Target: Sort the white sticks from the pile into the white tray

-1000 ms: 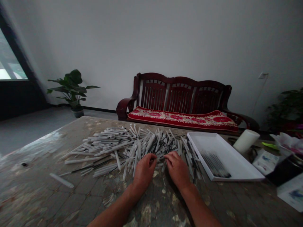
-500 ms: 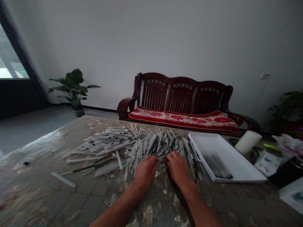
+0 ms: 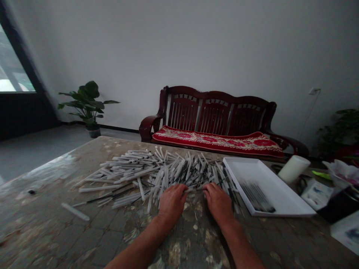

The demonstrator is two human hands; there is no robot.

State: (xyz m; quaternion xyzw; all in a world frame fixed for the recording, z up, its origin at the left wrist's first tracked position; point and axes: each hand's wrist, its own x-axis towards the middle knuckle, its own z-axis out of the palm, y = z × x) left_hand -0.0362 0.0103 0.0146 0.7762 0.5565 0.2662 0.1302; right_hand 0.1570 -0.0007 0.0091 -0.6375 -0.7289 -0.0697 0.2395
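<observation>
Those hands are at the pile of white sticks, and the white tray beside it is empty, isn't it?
No: the white tray is not empty. The head view shows thin dark sticks lying in it. The rest stands.

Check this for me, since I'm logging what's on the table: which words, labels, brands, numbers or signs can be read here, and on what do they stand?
None can be read: the printed card beside the white tray and the printed sheet at the lower right edge show only blurred colour marks, too small to read, and nothing legible shows on the white tubes.
</observation>
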